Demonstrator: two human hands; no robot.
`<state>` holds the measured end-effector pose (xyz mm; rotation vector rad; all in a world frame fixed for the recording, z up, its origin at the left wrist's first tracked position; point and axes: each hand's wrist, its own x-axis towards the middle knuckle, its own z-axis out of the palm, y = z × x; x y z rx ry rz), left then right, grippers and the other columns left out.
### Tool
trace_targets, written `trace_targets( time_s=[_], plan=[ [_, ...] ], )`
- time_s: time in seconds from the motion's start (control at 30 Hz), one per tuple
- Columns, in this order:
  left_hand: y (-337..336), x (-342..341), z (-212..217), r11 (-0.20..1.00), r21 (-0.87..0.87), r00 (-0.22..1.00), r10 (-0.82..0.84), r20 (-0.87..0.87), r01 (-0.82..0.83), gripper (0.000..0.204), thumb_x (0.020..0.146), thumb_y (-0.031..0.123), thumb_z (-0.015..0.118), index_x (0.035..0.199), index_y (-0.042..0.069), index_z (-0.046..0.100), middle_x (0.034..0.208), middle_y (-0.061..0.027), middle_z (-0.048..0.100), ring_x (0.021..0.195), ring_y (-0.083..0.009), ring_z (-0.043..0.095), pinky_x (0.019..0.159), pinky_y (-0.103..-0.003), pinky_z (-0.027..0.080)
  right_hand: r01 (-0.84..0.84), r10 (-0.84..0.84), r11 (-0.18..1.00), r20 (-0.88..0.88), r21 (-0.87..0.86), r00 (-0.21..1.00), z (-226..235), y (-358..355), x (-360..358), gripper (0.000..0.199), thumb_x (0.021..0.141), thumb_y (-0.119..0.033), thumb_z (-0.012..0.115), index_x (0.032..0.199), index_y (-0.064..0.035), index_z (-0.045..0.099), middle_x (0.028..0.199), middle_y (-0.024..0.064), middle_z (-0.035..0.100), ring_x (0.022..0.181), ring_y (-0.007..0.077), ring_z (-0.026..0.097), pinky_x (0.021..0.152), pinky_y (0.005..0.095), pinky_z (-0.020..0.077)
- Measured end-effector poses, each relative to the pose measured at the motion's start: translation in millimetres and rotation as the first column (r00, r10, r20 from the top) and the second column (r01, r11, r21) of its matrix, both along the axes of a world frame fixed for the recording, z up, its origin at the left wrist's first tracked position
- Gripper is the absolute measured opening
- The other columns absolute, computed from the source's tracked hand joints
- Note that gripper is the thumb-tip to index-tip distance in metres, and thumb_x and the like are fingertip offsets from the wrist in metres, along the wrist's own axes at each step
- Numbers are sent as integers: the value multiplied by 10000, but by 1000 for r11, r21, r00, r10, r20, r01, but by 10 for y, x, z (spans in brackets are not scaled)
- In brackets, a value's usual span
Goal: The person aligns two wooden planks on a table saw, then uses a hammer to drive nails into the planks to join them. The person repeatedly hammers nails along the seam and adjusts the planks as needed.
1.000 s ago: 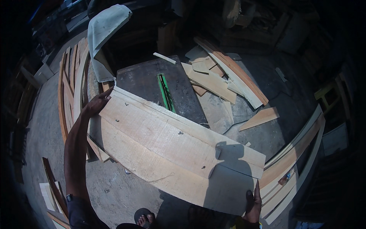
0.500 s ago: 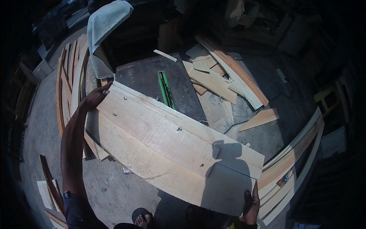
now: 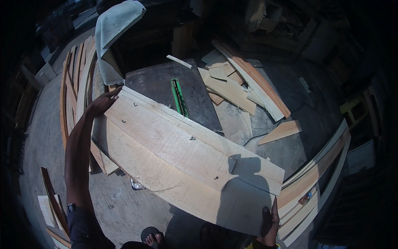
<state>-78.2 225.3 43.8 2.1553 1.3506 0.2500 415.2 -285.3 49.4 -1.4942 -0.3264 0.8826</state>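
The left hand grips the far left end of a broad, pale, curved board studded with screws, slanting across the saw table. The right hand clasps its near right corner, fingers wrapped around the edge.

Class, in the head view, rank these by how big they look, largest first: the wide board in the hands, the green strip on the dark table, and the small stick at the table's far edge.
1. Wide board, though nearest the camera.
2. Green strip.
3. Small stick.
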Motion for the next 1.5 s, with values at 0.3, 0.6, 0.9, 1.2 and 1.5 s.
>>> trace_targets(
  time_s=[0.3,0.6,0.9,1.2,1.5],
  plan=[
    [99,-39,-7,1000,20,998,2,-62,-1,594,1143,426,356,1655,126,337,1652,-158,442,1481,-389,471,1223,-416,383,-36,36,999,2,-22,999,66,30,-21,651,1058,-52,551,1663,-56,308,1477,144,593,1284,286,623,1076,454,531],
    [228,-30,-53,996,28,977,83,-194,-79,578,1139,456,355,1685,287,264,1640,-148,461,1507,-377,435,1265,-449,336,-35,35,999,-14,-1,999,-1,64,-25,662,1054,-91,562,1665,-61,309,1459,156,602,1253,268,632,1053,428,530],
    [281,20,11,997,25,965,76,-252,-72,579,1137,460,342,1685,289,261,1672,-126,417,1515,-383,421,1277,-457,322,-47,47,999,-14,-1,999,-15,71,-20,656,1055,-117,569,1660,-59,323,1445,156,614,1216,243,634,1016,389,524],
    [93,-16,9,999,-44,997,6,-75,-9,598,1138,449,371,1694,272,242,1685,-137,397,1539,-365,392,1273,-442,310,-9,11,999,48,-32,999,-43,-71,52,651,1056,-143,577,1655,-57,338,1431,155,625,1178,219,637,978,351,518],
    [-1216,-343,-193,939,-254,928,292,232,-232,651,1121,414,492,1683,146,300,1674,-151,412,1551,-303,359,1255,-422,298,83,-46,989,275,-123,960,-293,-729,230,647,1056,-169,584,1650,-55,353,1417,155,636,1141,194,639,941,312,512]
  ],
)
